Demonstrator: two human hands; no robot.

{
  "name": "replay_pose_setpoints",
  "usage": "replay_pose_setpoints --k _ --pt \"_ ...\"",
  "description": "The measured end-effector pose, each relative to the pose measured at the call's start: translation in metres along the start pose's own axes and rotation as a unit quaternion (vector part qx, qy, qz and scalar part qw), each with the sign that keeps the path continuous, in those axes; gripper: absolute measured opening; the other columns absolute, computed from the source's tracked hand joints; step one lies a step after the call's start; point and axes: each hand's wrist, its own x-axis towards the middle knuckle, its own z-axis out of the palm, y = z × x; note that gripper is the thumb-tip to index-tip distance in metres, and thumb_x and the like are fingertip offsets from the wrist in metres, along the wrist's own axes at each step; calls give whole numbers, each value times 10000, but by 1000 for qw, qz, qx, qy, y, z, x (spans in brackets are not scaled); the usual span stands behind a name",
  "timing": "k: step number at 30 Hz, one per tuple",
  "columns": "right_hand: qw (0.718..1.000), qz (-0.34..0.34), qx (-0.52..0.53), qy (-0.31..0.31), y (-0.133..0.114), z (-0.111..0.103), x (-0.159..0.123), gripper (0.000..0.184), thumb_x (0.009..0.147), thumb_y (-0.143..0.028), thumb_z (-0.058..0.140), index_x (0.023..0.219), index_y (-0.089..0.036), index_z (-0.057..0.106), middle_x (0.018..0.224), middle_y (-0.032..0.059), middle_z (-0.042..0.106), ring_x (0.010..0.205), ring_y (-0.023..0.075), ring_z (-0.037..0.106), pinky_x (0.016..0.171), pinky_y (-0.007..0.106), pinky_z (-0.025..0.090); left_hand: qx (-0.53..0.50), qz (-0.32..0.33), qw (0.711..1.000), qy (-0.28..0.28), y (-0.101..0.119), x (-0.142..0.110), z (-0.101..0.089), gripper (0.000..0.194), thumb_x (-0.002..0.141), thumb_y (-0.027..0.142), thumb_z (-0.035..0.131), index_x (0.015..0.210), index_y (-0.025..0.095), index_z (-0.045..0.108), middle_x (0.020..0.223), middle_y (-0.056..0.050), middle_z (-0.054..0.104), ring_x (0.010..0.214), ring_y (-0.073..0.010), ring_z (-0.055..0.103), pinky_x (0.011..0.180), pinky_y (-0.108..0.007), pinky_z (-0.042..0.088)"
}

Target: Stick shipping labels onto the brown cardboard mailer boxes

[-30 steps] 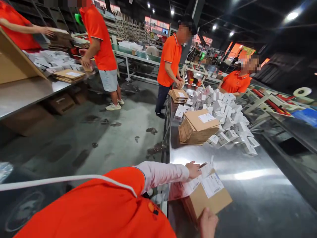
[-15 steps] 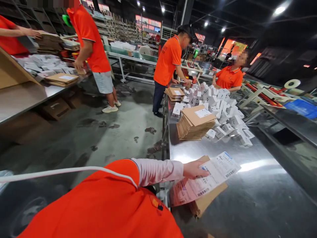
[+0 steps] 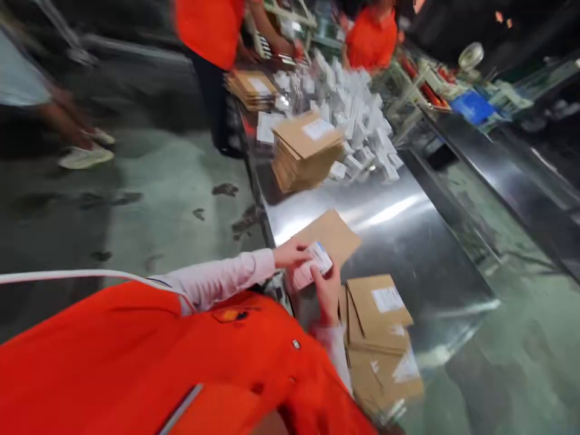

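Note:
My left hand (image 3: 290, 254), in a pale pink sleeve, and my right hand (image 3: 327, 294) pinch a folded paper waybill (image 3: 315, 264), pink and white with a blue mark. The picture is blurred. Under the hands, a flat kraft mailer (image 3: 327, 237) lies on the steel table (image 3: 399, 241). Close to my right hand stands a stack of kraft mailers (image 3: 378, 320) with a white label on top. Part of it is hidden behind my orange shirt.
Farther along the table are a taller mailer stack (image 3: 306, 151), a smaller stack (image 3: 251, 90) and a heap of small white boxes (image 3: 357, 115). Co-workers in orange shirts (image 3: 208, 30) (image 3: 371, 39) stand at its far end. A blue crate (image 3: 471, 107) lies beyond it.
The waybill sheet is now folded small between both hands. The view has swung and tilted, and a mailer stack has come into view near my right hand. The flat mailer lies farther from my body.

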Motion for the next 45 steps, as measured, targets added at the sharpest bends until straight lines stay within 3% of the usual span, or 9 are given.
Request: replay_pose_setpoints --k 5,13,20,28,32,35,38,42,45 --pt "998 -20 -57 -21 -7 -27 38 247 836 -376 757 980 -180 799 1026 96 845 969 237 792 963 364 635 26 -18 999 43 -17 21 0 468 557 477 952 853 151 795 831 -72 780 810 -259 706 709 -314 560" --pt "994 3 -108 23 -1 -30 39 95 899 -252 770 882 -188 839 958 33 844 916 195 785 904 289 616 128 -26 982 135 -36 34 22 453 685 571 845 698 157 664 629 -26 619 743 -250 668 620 -296 502" --pt "970 2 -235 55 -15 -52 132 143 889 -274 819 954 -147 821 1024 1 799 1040 138 718 1025 253 542 65 -139 986 -65 -38 48 -1 633 365 463 1017 862 152 778 891 -101 815 974 -349 753 881 -426 614" --pt "941 96 -317 71 -6 -60 230 230 896 -372 796 1032 -198 858 1016 34 812 1067 209 726 1102 386 511 -3 -200 976 -89 -28 63 -9 624 351 415 1056 840 176 752 901 -113 818 1012 -372 762 829 -402 635" --pt "928 90 -352 78 7 -60 234 290 920 -411 787 1118 -204 834 1254 83 770 1246 256 675 1163 427 477 2 -211 972 -105 -39 57 -17 614 370 470 1040 851 178 794 870 -121 818 957 -384 775 851 -445 646" --pt "903 39 -417 98 11 -54 229 526 1022 -438 658 1435 -112 664 1546 170 582 1473 294 525 1247 476 378 81 -219 968 -95 -62 28 -35 589 359 522 1034 763 167 793 813 -125 813 961 -408 764 928 -493 626" --pt "853 -92 -514 -5 16 -33 216 608 1112 -411 499 1613 -69 457 1739 233 336 1653 319 275 1332 566 188 123 -231 962 -81 -74 -9 -59 593 382 580 1021 736 166 786 835 -122 820 1006 -414 756 1004 -510 603" --pt "805 -148 -556 -140 27 -2 172 708 1100 -473 539 1667 -77 391 1795 227 206 1706 350 138 1363 649 21 95 -199 975 -4 -43 -10 -76 755 404 687 971 903 148 795 923 -135 827 1009 -408 764 965 -515 636" --pt "805 -218 -498 -239 38 0 125 621 1115 -412 511 1643 -93 445 1774 161 322 1697 263 214 1404 499 66 183 -93 970 129 -3 38 -67 731 780 702 727 1185 94 756 1107 -162 814 1081 -361 763 964 -492 640"
